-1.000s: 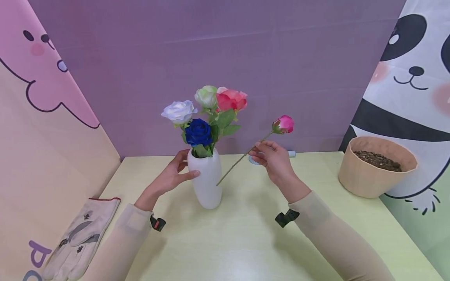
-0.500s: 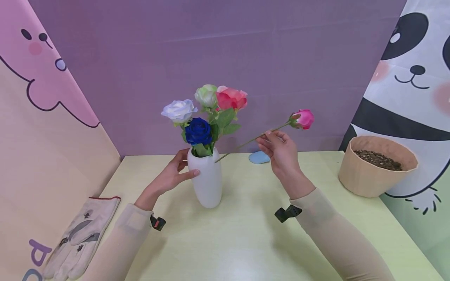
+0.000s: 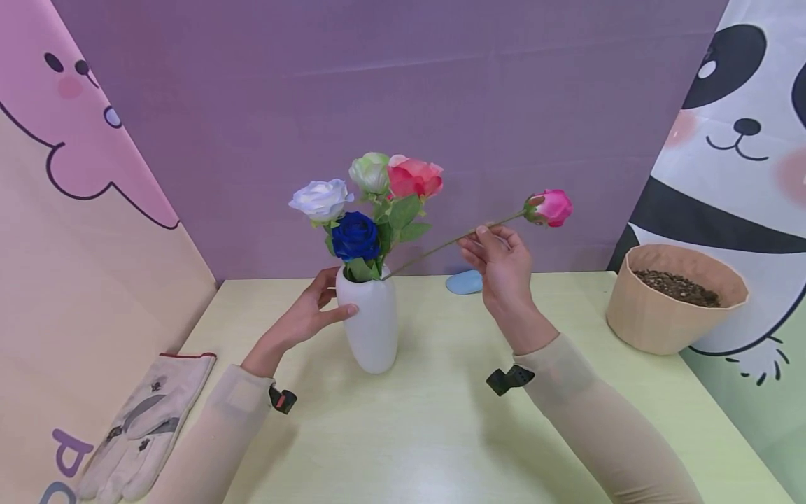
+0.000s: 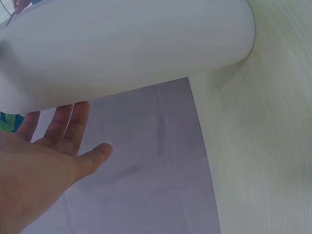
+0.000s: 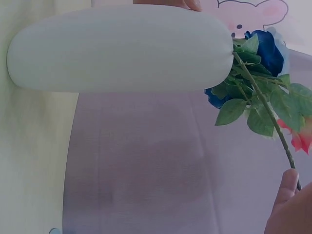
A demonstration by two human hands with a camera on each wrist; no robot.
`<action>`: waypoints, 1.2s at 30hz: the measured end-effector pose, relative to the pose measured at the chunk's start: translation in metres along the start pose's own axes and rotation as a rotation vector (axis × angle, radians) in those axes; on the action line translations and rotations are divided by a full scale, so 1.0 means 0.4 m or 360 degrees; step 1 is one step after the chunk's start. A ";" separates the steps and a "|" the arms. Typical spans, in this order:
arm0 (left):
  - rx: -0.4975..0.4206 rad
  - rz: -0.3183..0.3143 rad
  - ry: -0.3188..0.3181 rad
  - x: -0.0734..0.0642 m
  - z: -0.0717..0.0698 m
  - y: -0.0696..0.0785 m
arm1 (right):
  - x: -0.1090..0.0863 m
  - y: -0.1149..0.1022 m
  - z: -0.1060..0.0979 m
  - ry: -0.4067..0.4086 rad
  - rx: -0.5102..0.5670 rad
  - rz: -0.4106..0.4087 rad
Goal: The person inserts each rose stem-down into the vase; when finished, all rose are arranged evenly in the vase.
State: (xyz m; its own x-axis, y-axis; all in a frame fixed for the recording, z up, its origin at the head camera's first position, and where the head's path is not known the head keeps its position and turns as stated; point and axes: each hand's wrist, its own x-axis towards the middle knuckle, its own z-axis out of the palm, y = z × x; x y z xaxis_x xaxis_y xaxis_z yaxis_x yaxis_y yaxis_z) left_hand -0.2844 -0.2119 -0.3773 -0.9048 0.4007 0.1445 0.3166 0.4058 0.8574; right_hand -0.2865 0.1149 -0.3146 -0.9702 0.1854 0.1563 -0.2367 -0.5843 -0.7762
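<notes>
A white vase stands upright on the table, holding a blue rose, a white rose, a pale green flower and a coral flower. My left hand holds its left side, thumb in front and fingers reaching behind. In the left wrist view, fingertips meet the vase wall. My right hand pinches the stem of a pink rose, which slants with its bloom to the right. In the right wrist view, the stem's lower end meets the vase's mouth.
A tan pot of soil stands at the table's right edge. White-and-grey work gloves lie at the left. A light-blue flat object sits at the back edge, partly behind my right hand. A purple backdrop rises behind the table.
My right hand has moved up and right, tilting the rose flatter. The stem's lower end has risen from beside the vase's body to its mouth. My left hand and the vase stay put.
</notes>
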 end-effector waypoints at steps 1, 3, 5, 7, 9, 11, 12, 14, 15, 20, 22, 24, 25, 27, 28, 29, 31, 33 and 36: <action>-0.0003 0.0003 0.0000 0.000 0.000 0.000 | 0.001 0.002 0.002 0.0003 0.0001 -0.0018; -0.0011 0.0004 0.0002 -0.001 0.001 0.000 | 0.002 0.005 0.005 0.0006 0.0011 -0.0046; -0.0017 0.0008 -0.0001 -0.001 0.001 0.000 | 0.004 0.008 0.007 0.0015 0.0019 -0.0063; -0.0022 0.0001 0.0000 -0.001 0.002 0.000 | 0.004 0.012 0.009 0.0029 0.0017 -0.0072; -0.0018 -0.0002 -0.0002 0.000 0.001 -0.001 | 0.004 0.015 0.011 0.0036 0.0012 -0.0078; -0.0018 -0.0009 0.0001 0.000 0.001 -0.001 | 0.003 0.018 0.013 0.0038 -0.0007 -0.0092; -0.0014 -0.0009 0.0002 0.000 0.001 -0.001 | 0.002 0.020 0.015 0.0035 -0.0014 -0.0101; -0.0012 -0.0011 0.0002 0.000 0.001 -0.001 | -0.001 0.024 0.018 0.0020 -0.0042 -0.0132; -0.0011 -0.0010 0.0000 0.000 0.001 -0.001 | -0.002 0.026 0.020 0.0010 -0.0054 -0.0147; -0.0014 -0.0009 -0.0003 0.000 0.000 0.002 | -0.010 0.039 0.032 -0.0046 -0.0120 -0.0214; -0.0021 -0.0011 -0.0003 0.000 0.000 0.003 | -0.015 0.046 0.037 -0.0076 -0.0153 -0.0227; -0.0028 -0.0016 -0.0001 0.000 0.000 0.004 | -0.022 0.052 0.043 -0.0115 -0.0189 -0.0234; -0.0027 -0.0014 -0.0002 0.000 0.000 0.004 | -0.025 0.055 0.046 -0.0134 -0.0206 -0.0236; -0.0027 -0.0013 -0.0006 0.001 0.001 0.004 | -0.031 0.062 0.052 -0.0161 -0.0235 -0.0227; -0.0025 -0.0012 -0.0007 0.001 0.001 0.004 | -0.034 0.065 0.054 -0.0173 -0.0247 -0.0222; -0.0023 -0.0012 -0.0007 0.000 0.001 0.005 | -0.036 0.069 0.056 -0.0180 -0.0264 -0.0213; -0.0017 -0.0015 -0.0006 0.001 0.001 0.005 | -0.041 0.078 0.060 -0.0191 -0.0286 -0.0185; -0.0007 -0.0011 -0.0005 0.000 0.001 0.008 | -0.046 0.084 0.064 -0.0208 -0.0313 -0.0154; 0.0005 -0.0001 -0.0004 -0.002 0.001 0.011 | -0.054 0.093 0.070 -0.0235 -0.0345 -0.0107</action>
State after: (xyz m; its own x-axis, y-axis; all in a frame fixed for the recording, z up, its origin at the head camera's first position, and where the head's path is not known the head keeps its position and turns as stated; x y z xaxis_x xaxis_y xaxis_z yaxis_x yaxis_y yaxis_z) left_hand -0.2823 -0.2102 -0.3740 -0.9044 0.4021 0.1426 0.3167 0.4088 0.8559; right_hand -0.2759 0.0671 -0.3297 -0.9536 0.0913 0.2869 -0.2993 -0.3888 -0.8714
